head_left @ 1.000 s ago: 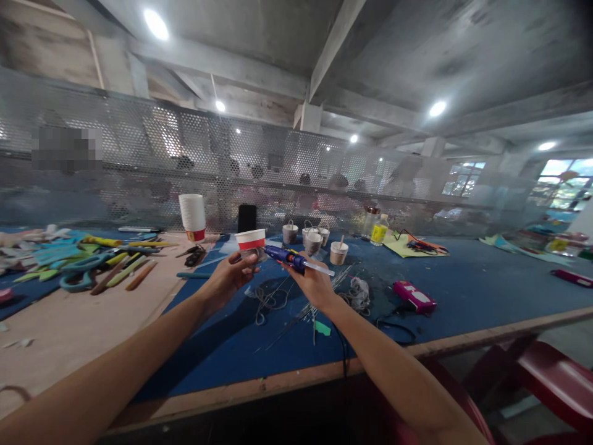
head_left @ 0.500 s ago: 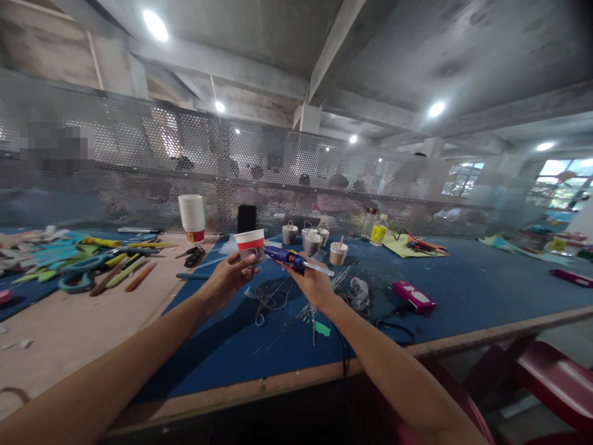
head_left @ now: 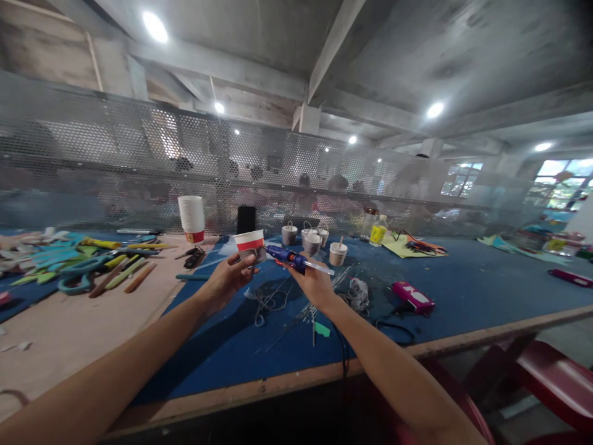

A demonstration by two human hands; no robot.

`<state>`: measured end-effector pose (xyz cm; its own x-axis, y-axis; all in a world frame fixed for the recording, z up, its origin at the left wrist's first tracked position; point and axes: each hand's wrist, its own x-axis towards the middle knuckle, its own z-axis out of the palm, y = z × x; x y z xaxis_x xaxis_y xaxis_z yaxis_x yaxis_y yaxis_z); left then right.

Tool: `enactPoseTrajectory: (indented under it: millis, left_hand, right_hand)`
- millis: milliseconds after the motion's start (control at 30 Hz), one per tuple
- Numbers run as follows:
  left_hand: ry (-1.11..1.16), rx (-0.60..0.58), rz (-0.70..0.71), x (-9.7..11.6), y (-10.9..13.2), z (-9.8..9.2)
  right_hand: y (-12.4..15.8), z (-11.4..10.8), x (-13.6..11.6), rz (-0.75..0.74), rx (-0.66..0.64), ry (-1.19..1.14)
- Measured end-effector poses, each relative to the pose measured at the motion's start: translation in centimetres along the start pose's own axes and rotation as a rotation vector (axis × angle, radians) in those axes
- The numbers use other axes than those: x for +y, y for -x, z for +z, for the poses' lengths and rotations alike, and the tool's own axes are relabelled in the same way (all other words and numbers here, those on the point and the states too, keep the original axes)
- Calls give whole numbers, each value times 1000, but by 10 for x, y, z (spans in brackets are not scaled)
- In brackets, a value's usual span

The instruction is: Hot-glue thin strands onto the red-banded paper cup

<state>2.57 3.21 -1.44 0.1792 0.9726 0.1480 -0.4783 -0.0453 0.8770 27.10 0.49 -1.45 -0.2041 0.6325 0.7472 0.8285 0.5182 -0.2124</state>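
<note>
My left hand (head_left: 231,277) grips a paper cup (head_left: 251,241) with a white rim, a red band and grey cord around its lower part. In my right hand (head_left: 315,283) is a blue hot glue gun (head_left: 288,257), a clear glue stick poking out of its back end. Its nozzle points left and is at the cup's right side; whether it touches is too small to tell. Below the hands lie a loose grey cord (head_left: 269,304) and a tangled bundle of cord (head_left: 358,294). Several cord-wrapped cups (head_left: 313,243) stand just behind the glue gun.
A tall stack of paper cups (head_left: 191,216) stands at the back left by a black phone (head_left: 246,219). Scissors (head_left: 76,277) and craft tools lie left. Right are a magenta box (head_left: 413,298), a yellow-labelled bottle (head_left: 378,231) and yellow paper (head_left: 393,245). A perforated metal screen (head_left: 278,157) runs behind.
Almost nothing differs. The cup in my left hand is tilted very slightly, while the glue gun stays against or close to its right side.
</note>
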Motion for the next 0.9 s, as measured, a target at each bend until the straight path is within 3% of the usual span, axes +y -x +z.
enactPoseTrajectory:
  millis: [900]
  left_hand:
    - [8, 11, -12, 2, 3, 4]
  right_hand:
    - [0, 2, 1, -7, 20, 28]
